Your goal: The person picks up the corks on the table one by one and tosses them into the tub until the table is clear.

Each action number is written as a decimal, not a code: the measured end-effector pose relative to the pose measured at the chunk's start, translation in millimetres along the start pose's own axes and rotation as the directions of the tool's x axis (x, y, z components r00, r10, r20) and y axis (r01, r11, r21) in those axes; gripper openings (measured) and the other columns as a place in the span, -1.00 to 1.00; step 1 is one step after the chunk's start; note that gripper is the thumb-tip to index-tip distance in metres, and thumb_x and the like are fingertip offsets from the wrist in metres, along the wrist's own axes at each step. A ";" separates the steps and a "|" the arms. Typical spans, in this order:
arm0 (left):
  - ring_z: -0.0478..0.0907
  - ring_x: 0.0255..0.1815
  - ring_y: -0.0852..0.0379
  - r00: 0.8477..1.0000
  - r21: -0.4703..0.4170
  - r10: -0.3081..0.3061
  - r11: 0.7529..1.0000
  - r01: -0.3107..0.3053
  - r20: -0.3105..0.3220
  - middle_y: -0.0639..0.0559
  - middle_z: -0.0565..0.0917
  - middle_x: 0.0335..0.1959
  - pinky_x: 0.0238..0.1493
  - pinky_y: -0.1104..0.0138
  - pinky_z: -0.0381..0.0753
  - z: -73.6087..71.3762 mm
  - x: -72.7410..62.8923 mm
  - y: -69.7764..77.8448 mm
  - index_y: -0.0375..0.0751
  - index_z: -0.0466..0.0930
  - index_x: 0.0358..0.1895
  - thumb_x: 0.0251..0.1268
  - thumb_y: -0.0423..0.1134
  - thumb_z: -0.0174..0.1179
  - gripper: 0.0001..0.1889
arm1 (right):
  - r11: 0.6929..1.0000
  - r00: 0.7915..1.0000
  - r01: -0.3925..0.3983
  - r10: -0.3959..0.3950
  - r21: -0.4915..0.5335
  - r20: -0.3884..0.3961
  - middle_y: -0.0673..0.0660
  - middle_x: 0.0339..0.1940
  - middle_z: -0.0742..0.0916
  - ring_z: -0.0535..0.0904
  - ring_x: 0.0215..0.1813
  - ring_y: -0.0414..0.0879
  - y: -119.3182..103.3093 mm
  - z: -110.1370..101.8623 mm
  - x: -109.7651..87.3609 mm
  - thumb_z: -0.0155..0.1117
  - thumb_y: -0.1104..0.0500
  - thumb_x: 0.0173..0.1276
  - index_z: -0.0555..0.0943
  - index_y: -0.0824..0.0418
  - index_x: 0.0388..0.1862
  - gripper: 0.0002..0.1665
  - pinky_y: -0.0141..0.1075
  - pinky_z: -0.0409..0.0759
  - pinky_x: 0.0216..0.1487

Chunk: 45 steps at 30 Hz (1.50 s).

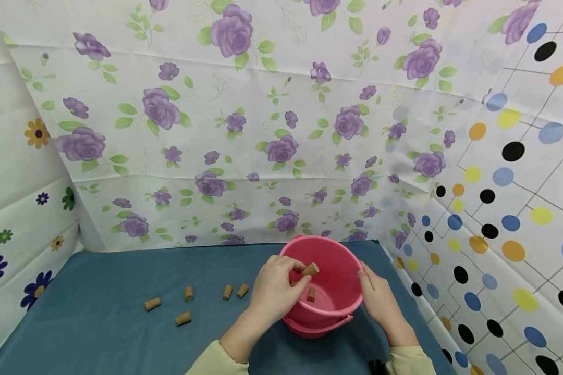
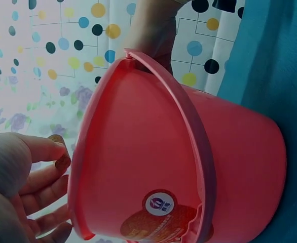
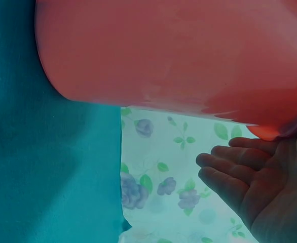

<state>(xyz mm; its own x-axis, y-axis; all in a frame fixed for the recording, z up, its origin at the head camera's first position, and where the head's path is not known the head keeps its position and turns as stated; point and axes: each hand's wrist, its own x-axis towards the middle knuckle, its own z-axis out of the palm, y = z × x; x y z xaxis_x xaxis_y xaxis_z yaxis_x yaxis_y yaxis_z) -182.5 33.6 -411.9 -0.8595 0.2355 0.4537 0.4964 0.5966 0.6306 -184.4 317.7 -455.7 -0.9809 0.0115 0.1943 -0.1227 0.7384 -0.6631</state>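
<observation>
Over the mouth of a pink bucket (image 1: pixel 338 250), my left hand (image 1: pixel 274 286) pinches a small cork (image 1: pixel 312 269) between thumb and fingers. The same cork (image 2: pixel 62 161) shows beside the bucket's rim in the left wrist view. Another cork (image 1: pixel 311 295) lies inside on the bucket floor. My right hand (image 1: pixel 382 297) holds the bucket's rim at the right side. Its fingers (image 3: pixel 234 162) stretch out beside the wall in the right wrist view, with the thumb largely hidden. The bucket's handle (image 2: pixel 191 121) hangs down on the near side.
Several loose corks lie left of the bucket on the blue cloth-covered table (image 1: pixel 98 333), among them a cork (image 1: pixel 183 319) nearest the front and a cork (image 1: pixel 242 290) closest to my left hand. Patterned curtains (image 1: pixel 244 156) stand behind and on both sides. A black object (image 1: pixel 377 367) sits by my right sleeve.
</observation>
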 end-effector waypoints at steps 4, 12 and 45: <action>0.58 -0.04 0.13 1.000 0.048 0.000 0.999 0.000 0.000 0.18 0.79 -0.17 -0.04 0.14 0.64 3.1 2.3 3.2 -0.01 0.85 -0.11 0.33 -0.07 0.54 -0.82 | 1.000 1.000 0.001 -0.001 -0.001 0.004 0.34 0.43 0.64 0.57 0.44 0.24 0.9 0.1 -0.9 -0.22 -0.06 0.84 0.29 0.30 0.69 -0.33 0.26 0.48 0.42; 0.60 0.03 0.10 1.000 0.080 0.010 0.997 -0.011 0.010 0.16 0.80 -0.15 0.09 0.07 0.67 7.5 6.6 8.9 -0.01 0.85 -0.10 0.31 -0.06 0.55 -0.80 | 1.000 1.000 0.007 -0.007 -0.009 -0.001 0.33 0.41 0.66 0.59 0.43 0.24 2.4 1.4 0.5 -0.24 -0.07 0.84 0.29 0.31 0.69 -0.32 0.26 0.50 0.41; 0.58 0.18 0.06 0.999 0.033 0.033 0.999 -0.032 -0.013 0.11 0.79 0.05 0.19 -0.02 0.66 9.3 -1.9 6.7 -0.03 0.82 0.07 0.29 -0.06 0.55 -0.67 | 1.000 1.000 0.017 -0.017 0.006 -0.011 0.26 0.26 0.76 0.69 0.30 0.19 3.2 2.3 1.0 -0.20 -0.04 0.84 0.31 0.26 0.69 -0.36 0.25 0.59 0.32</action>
<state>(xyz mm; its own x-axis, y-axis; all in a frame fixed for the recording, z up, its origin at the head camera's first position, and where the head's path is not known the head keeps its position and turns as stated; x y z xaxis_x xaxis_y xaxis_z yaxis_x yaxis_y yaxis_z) -178.7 44.3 -414.4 -0.8411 0.2453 0.4821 0.5197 0.6135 0.5945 -186.1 318.5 -459.3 -0.9769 0.0066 0.2136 -0.1403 0.7344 -0.6640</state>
